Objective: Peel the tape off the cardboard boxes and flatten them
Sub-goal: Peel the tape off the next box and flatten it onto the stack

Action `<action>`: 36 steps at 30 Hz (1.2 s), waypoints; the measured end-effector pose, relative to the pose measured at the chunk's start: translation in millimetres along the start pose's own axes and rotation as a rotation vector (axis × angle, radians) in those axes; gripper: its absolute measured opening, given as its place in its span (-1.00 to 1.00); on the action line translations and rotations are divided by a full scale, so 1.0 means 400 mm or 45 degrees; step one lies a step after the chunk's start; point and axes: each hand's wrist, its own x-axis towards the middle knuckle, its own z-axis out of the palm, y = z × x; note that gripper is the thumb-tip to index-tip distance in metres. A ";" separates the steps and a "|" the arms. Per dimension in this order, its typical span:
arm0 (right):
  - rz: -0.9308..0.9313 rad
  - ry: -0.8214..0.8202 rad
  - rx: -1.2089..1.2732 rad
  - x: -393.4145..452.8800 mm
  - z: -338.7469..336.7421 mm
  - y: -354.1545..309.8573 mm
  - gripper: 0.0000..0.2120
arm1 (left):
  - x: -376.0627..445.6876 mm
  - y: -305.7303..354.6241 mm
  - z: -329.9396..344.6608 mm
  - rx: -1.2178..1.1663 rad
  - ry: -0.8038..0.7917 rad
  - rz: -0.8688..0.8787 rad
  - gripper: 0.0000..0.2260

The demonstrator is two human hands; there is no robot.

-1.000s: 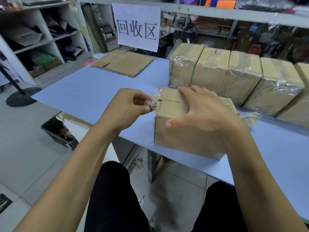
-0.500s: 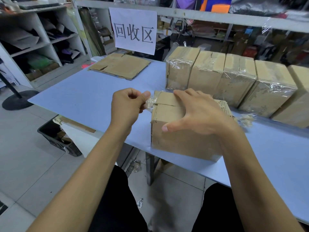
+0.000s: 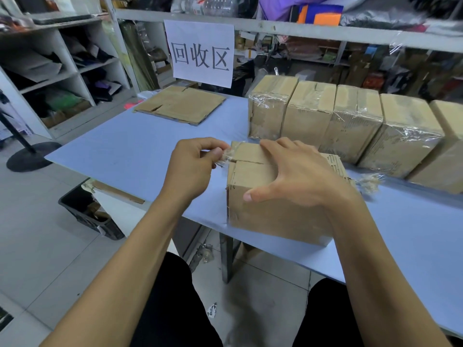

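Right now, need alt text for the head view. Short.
A person's left hand pinches clear tape at the top left corner of a cardboard box on a blue table, while the right hand presses flat on the box top. Behind stand a row of taped boxes and a stack of flattened cardboard.

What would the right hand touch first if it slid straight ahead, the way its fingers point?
Probably the clear crumpled tape pinched by the left hand; the right hand presses the brown cardboard box.

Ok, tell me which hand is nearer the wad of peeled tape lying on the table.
Right. The right hand rests on the box, just left of the wad; the left hand pinches tape at the box's far-left corner.
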 end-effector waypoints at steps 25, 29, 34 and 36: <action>0.039 0.042 -0.020 0.006 0.006 0.002 0.04 | 0.055 -0.012 0.040 -0.112 -0.005 -0.016 -0.83; 0.028 0.047 -0.020 0.009 0.008 0.004 0.03 | 0.082 -0.004 0.032 -0.066 -0.068 0.043 -0.86; 0.039 0.046 -0.002 0.007 0.007 0.003 0.02 | 0.115 0.028 0.015 0.042 -0.287 0.024 -0.80; 0.040 0.057 0.003 0.007 0.010 0.002 -0.01 | 0.118 0.037 0.009 0.079 -0.364 0.065 -0.81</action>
